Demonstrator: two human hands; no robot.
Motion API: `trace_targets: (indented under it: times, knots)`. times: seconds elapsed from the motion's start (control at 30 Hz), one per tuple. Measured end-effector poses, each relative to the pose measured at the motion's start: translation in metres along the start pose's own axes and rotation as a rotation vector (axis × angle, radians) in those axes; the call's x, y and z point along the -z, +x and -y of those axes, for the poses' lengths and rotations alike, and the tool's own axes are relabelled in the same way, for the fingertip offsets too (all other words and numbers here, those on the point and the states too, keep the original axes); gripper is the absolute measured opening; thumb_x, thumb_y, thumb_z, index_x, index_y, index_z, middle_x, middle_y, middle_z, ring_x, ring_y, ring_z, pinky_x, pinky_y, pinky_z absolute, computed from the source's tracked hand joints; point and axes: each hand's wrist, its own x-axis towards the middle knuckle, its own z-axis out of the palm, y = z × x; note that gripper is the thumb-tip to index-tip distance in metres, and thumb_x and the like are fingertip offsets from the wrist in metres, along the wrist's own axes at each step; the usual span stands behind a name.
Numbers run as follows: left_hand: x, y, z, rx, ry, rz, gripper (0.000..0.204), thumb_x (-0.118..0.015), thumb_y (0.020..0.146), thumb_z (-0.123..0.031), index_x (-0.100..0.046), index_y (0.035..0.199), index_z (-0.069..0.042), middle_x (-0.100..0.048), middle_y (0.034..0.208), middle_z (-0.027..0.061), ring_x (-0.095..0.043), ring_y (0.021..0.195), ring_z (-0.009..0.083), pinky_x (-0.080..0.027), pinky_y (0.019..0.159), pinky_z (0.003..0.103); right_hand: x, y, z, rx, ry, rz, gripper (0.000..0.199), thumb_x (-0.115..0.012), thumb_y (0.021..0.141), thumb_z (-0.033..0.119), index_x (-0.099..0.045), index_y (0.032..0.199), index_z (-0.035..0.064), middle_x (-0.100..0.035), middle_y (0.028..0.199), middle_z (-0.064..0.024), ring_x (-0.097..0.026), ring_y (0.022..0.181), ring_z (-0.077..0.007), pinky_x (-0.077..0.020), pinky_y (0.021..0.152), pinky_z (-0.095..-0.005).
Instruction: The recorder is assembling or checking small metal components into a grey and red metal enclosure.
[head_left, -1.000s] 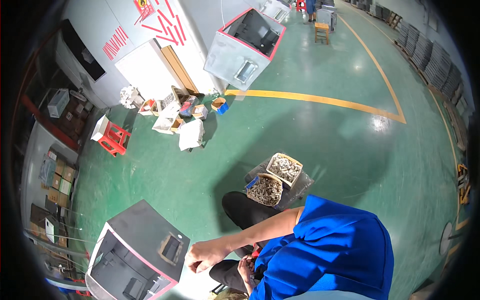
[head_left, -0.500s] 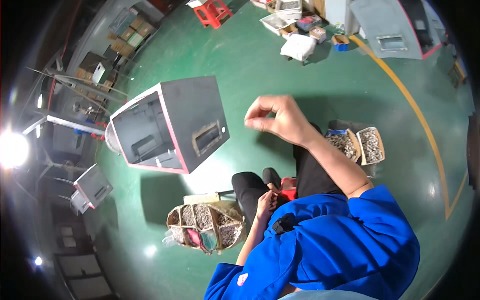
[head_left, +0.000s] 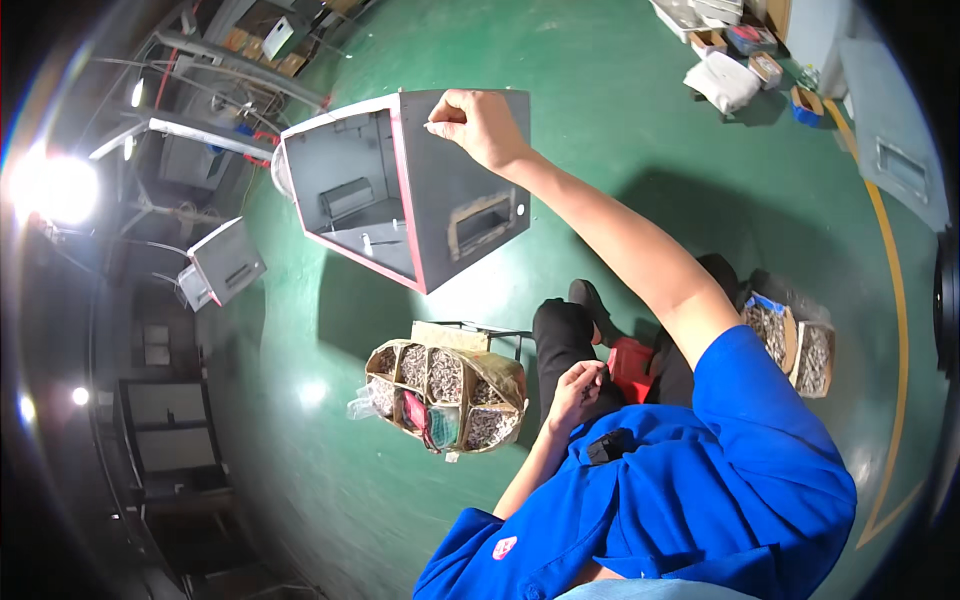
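Note:
My right hand (head_left: 478, 128) is stretched out to the side wall of a grey metal cabinet (head_left: 480, 165). Its thumb and fingers are pinched together near the edge of the open front; whatever is between them is too small to name. Red trim runs round the front opening, and the side wall has a rectangular cutout. My left hand (head_left: 578, 393) stays low by my left thigh with its fingers curled in. Small dark bits seem to show at those fingers, but I cannot tell what they are.
Left of my legs stands a divided box (head_left: 520, 385) of small metal parts. Two more boxes of parts (head_left: 815, 358) sit at my right. I sit on a red stool (head_left: 630, 370). A smaller grey box (head_left: 228, 262) is at far left, a white sack (head_left: 722, 82) at far right.
My right hand has moved forward and left, from above the floor to the cabinet's side. The left hand stays near my lap. The whole view has turned somewhat.

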Motion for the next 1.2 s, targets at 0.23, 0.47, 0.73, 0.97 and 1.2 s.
trace_targets:
  times: [0.23,0.47,0.73,0.97,1.2]
  knots:
    - [-0.001,-0.002,-0.019,0.02,-0.078,-0.037,0.017,-0.046,0.094,-0.014,-0.058,0.101,-0.004,-0.055,0.074,0.0006,-0.043,0.052,0.0042,-0.027,0.041,0.016,-0.039,0.022,-0.032,0.017,0.08,-0.037,0.009,-0.067,0.079,0.005,-0.062,0.08,-0.003,-0.066,0.074,-0.0071,-0.061,0.072,-0.0108,-0.0492,0.066,-0.0257]
    - [0.004,-0.004,-0.034,-0.022,-0.084,-0.061,0.019,-0.047,0.095,-0.015,-0.056,0.108,-0.005,-0.057,0.082,-0.0004,-0.046,0.065,0.0052,-0.035,0.054,0.018,-0.046,0.022,-0.023,0.276,-0.209,-0.024,0.008,-0.066,0.077,0.003,-0.059,0.08,0.0003,-0.06,0.075,-0.007,-0.06,0.067,-0.0174,-0.0479,0.061,-0.0284]
    - [-0.004,-0.011,-0.073,-0.143,-0.098,-0.091,0.018,-0.05,0.094,-0.018,-0.056,0.105,-0.004,-0.059,0.08,0.0001,-0.045,0.06,0.0037,-0.035,0.052,0.016,-0.056,0.025,-0.02,0.416,-0.28,0.03,0.009,-0.065,0.077,0.004,-0.058,0.082,0.0019,-0.058,0.076,-0.0067,-0.059,0.066,-0.0188,-0.0473,0.06,-0.029]
    - [0.014,0.006,-0.134,-0.299,-0.348,-0.159,0.022,-0.053,0.093,-0.02,-0.052,0.104,-0.002,-0.054,0.074,0.0019,-0.042,0.054,0.0059,-0.034,0.048,0.017,-0.077,0.021,-0.01,0.236,-0.056,-0.002,0.008,-0.059,0.081,0.005,-0.053,0.08,0.0002,-0.055,0.064,-0.0109,-0.055,0.059,-0.0194,-0.0441,0.058,-0.0309]
    - [0.035,0.021,-0.199,-0.532,-0.767,-0.059,0.026,-0.052,0.093,-0.011,-0.046,0.114,0.003,-0.054,0.088,0.007,-0.046,0.067,0.0084,-0.037,0.049,0.015,-0.101,0.028,-0.023,0.142,-0.119,-0.049,0.019,-0.062,0.085,0.014,-0.053,0.079,-0.0021,-0.058,0.064,-0.0125,-0.056,0.057,-0.0192,-0.0433,0.054,-0.0319]
